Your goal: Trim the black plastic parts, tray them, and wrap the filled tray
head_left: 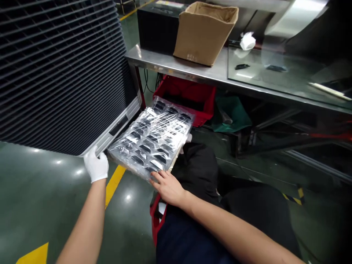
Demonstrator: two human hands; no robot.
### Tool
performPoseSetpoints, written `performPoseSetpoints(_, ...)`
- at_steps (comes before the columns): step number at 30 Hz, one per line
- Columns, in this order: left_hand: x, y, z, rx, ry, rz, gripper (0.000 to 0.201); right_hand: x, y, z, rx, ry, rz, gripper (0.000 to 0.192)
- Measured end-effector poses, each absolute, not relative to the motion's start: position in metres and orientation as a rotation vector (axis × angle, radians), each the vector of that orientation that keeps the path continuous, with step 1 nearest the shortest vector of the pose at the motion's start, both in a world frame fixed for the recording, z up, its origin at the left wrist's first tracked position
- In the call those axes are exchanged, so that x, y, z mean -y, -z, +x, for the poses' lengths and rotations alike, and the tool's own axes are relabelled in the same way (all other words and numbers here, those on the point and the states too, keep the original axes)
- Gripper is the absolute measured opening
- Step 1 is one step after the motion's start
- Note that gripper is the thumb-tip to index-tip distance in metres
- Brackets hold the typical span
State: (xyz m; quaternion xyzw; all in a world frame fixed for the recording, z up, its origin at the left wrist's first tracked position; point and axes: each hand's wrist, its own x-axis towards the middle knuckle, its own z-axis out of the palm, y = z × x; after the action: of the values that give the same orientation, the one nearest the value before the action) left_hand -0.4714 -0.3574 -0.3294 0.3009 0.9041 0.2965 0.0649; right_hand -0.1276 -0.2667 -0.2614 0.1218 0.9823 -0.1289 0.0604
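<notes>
In a white glove, my left hand (96, 165) is closed at the silver bottom edge (121, 123) of a tall, dark, ribbed stack (63, 73). Part of its fingers is hidden at that edge. My bare right hand (168, 186) has its fingers curled over the near corner of a clear plastic tray (132, 167). Rows of small, dark, curved pieces (144, 148) lie in the tray's pockets, under shiny clear plastic. The tray slants between the stack and my dark-clothed legs. A bit of white shows at the tray's right side, too small to make out.
Beyond the tray stands a metal table (165, 60) with a cardboard box (205, 33), a black box (159, 27) and a glass sheet (275, 69). Beneath it are a red bin (203, 117) and a green bag (233, 113). A red item (156, 223) sits near my lap.
</notes>
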Motion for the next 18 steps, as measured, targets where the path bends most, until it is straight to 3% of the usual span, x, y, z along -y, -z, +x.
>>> performPoseSetpoints(4,0.345,0.31,-0.392,-2.771,-0.959,1.08,0.058,0.265,0.266,-0.128,-2.981,0.412,0.306,0.04)
performPoseSetpoints(9,0.304,0.308,-0.31,-2.514,-0.76,1.483,0.065,0.263,0.268,-0.127,-2.98,0.503,0.309,0.038)
performPoseSetpoints(14,0.29,0.321,-0.302,-2.542,-0.673,1.45,0.073,0.244,0.243,-0.137,-2.984,0.577,0.308,0.027)
performPoseSetpoints(18,0.29,0.327,-0.302,-2.593,-0.705,1.398,0.062,0.164,0.209,-0.175,-2.99,0.585,0.237,0.009)
